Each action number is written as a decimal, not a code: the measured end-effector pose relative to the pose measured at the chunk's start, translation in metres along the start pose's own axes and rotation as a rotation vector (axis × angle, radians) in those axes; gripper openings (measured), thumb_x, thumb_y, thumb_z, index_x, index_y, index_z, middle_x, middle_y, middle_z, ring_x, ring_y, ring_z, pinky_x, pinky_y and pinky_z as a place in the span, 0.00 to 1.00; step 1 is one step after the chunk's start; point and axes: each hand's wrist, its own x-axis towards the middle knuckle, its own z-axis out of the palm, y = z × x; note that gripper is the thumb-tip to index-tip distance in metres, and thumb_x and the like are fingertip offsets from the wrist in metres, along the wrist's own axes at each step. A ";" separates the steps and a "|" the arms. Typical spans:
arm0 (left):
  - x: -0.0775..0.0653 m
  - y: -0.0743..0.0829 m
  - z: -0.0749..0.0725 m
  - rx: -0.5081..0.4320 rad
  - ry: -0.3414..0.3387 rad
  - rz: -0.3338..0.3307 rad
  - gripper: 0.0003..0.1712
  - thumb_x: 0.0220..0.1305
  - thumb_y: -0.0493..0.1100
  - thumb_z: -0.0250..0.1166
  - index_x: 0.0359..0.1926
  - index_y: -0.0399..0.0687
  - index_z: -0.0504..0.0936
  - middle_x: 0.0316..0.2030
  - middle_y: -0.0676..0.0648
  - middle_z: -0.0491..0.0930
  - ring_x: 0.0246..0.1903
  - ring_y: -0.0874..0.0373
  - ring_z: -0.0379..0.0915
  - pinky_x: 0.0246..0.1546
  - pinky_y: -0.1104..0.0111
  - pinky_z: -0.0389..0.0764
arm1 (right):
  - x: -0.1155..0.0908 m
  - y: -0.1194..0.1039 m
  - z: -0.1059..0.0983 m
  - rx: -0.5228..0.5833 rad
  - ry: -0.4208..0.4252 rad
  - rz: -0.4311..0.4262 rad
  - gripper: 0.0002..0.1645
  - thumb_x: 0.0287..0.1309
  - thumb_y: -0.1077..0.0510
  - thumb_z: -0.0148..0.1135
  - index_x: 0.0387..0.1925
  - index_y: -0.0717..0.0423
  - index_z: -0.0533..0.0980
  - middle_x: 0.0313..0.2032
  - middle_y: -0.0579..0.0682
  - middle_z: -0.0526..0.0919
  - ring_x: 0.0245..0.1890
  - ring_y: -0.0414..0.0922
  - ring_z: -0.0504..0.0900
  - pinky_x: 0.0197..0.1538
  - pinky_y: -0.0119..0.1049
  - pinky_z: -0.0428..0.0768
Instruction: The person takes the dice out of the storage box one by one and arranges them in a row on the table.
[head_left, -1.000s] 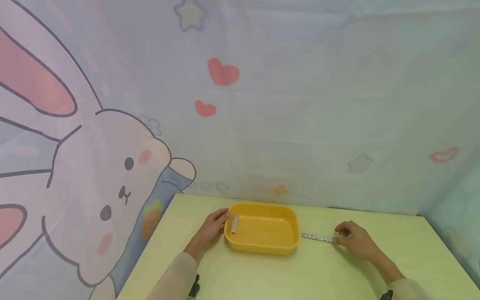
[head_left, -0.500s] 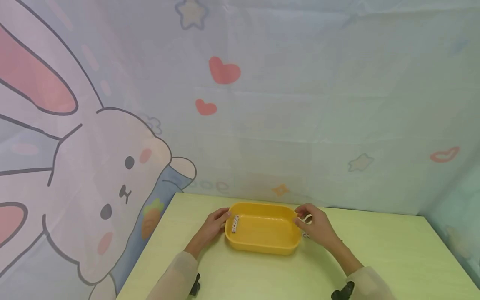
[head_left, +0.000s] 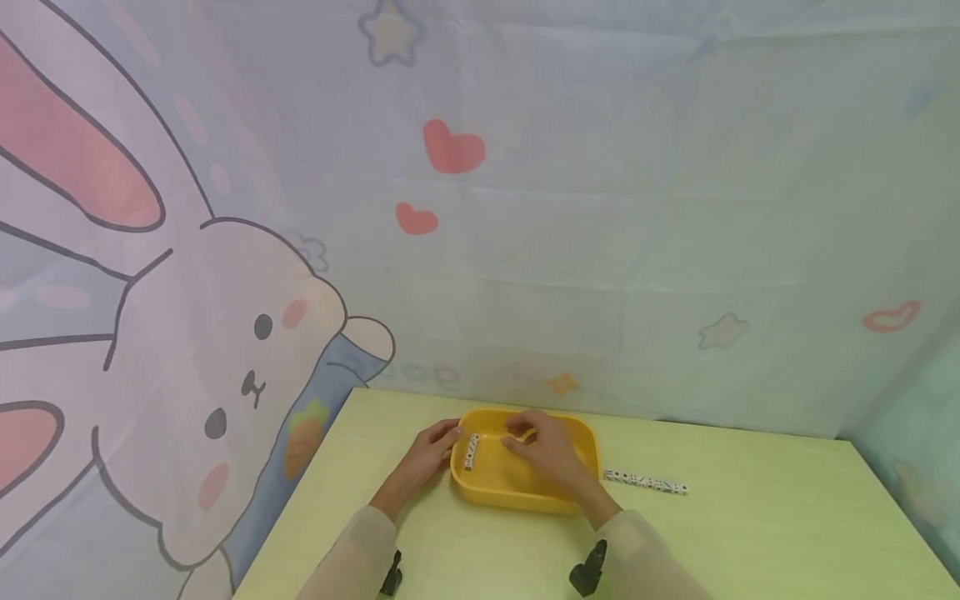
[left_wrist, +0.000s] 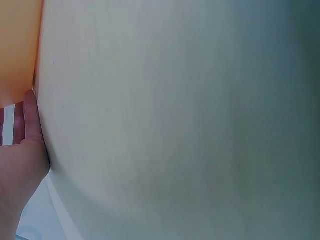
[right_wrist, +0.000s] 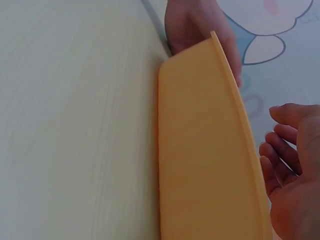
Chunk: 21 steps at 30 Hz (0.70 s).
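A yellow plastic tray [head_left: 517,502] lies on the table, and a short row of white dice [head_left: 471,452] stands inside along its left wall. My left hand [head_left: 424,457] holds the tray's left end at the rim; the left wrist view shows its fingers against the outer wall. Over the inside of the tray is my right hand [head_left: 551,452], just right of those dice. Its fingers are loosely bent, with thumb and fingertips apart and nothing seen between them in the right wrist view. To the right of the tray, a longer row of dice [head_left: 647,482] lies on the table.
The pale yellow-green table [head_left: 765,525] ends at a cloth backdrop [head_left: 570,275] printed with a rabbit, hearts and stars. The tray's raised wall stands between its inside and the row of dice on the table.
My right hand has moved left from the right end of the table row, over the tray's right rim, to inside the tray. The table row's right end is now uncovered. My left hand stays.
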 end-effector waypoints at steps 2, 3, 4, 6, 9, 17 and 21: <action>0.000 -0.001 -0.001 -0.001 0.000 -0.001 0.32 0.81 0.55 0.59 0.73 0.38 0.73 0.69 0.36 0.75 0.68 0.42 0.72 0.64 0.57 0.81 | 0.007 -0.002 0.012 0.019 0.004 0.014 0.15 0.65 0.58 0.75 0.48 0.62 0.85 0.44 0.53 0.88 0.45 0.49 0.84 0.48 0.42 0.86; 0.000 -0.001 -0.001 -0.007 0.000 -0.006 0.32 0.81 0.55 0.60 0.73 0.39 0.74 0.69 0.37 0.75 0.68 0.43 0.72 0.64 0.57 0.81 | 0.010 -0.003 0.017 0.029 0.007 0.020 0.14 0.65 0.59 0.75 0.48 0.63 0.85 0.43 0.53 0.88 0.44 0.50 0.84 0.47 0.40 0.86; 0.000 -0.001 -0.001 -0.009 -0.001 -0.006 0.32 0.81 0.55 0.60 0.73 0.39 0.74 0.69 0.37 0.75 0.68 0.43 0.72 0.64 0.57 0.81 | 0.013 -0.002 0.023 0.041 0.006 0.023 0.13 0.64 0.60 0.75 0.47 0.63 0.85 0.42 0.54 0.87 0.44 0.50 0.84 0.47 0.39 0.85; 0.000 -0.002 -0.001 -0.011 -0.010 0.005 0.31 0.82 0.54 0.59 0.73 0.37 0.73 0.69 0.36 0.75 0.68 0.42 0.72 0.64 0.56 0.81 | 0.018 -0.001 0.032 0.051 0.005 0.020 0.12 0.64 0.62 0.75 0.46 0.64 0.85 0.41 0.54 0.88 0.43 0.51 0.84 0.45 0.36 0.85; -0.001 -0.002 0.001 -0.022 -0.021 0.021 0.30 0.83 0.53 0.58 0.72 0.36 0.73 0.68 0.36 0.76 0.67 0.43 0.73 0.64 0.56 0.81 | 0.023 0.003 0.045 0.045 -0.019 0.010 0.09 0.63 0.65 0.74 0.44 0.64 0.85 0.40 0.54 0.87 0.42 0.51 0.84 0.44 0.35 0.84; -0.002 -0.002 0.001 -0.057 -0.042 0.033 0.28 0.83 0.49 0.58 0.72 0.34 0.73 0.68 0.34 0.76 0.68 0.39 0.71 0.63 0.55 0.81 | 0.025 0.014 0.061 -0.008 -0.126 -0.032 0.04 0.60 0.68 0.73 0.37 0.61 0.84 0.34 0.48 0.85 0.37 0.43 0.80 0.43 0.36 0.83; -0.002 -0.001 -0.003 -0.050 -0.044 0.039 0.29 0.83 0.50 0.58 0.72 0.34 0.72 0.67 0.33 0.76 0.68 0.38 0.71 0.62 0.56 0.82 | 0.027 0.016 0.063 -0.002 -0.172 -0.030 0.05 0.59 0.69 0.73 0.36 0.60 0.84 0.34 0.47 0.85 0.36 0.41 0.80 0.44 0.35 0.83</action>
